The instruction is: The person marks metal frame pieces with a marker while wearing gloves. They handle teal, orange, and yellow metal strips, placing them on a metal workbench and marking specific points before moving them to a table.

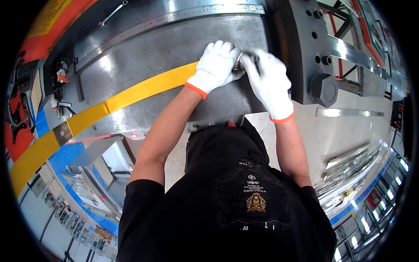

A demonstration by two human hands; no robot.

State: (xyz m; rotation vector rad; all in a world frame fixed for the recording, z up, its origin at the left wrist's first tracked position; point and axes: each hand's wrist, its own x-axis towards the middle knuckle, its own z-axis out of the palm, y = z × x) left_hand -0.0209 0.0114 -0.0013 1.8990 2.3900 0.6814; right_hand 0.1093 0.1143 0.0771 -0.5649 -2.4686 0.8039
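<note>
My left hand (217,65), in a white knit glove with an orange cuff, is closed over the right end of a long yellow strip (144,88). The strip runs off to the lower left and has a bare brownish patch partway along. Just right of that hand is a small metallic piece (238,63), mostly covered by the gloves. My right hand (267,78), gloved the same way, is beside this piece; motion smears its fingers, so their grip is unclear. Beneath both hands lies a dark steel work surface (170,43).
A long steel ruler (174,16) lies along the far side, with a wrench (112,14) beyond it. At right rises a thick steel block (305,52) with a large hex bolt (324,90). Metal strips (349,170) are piled on the floor at right.
</note>
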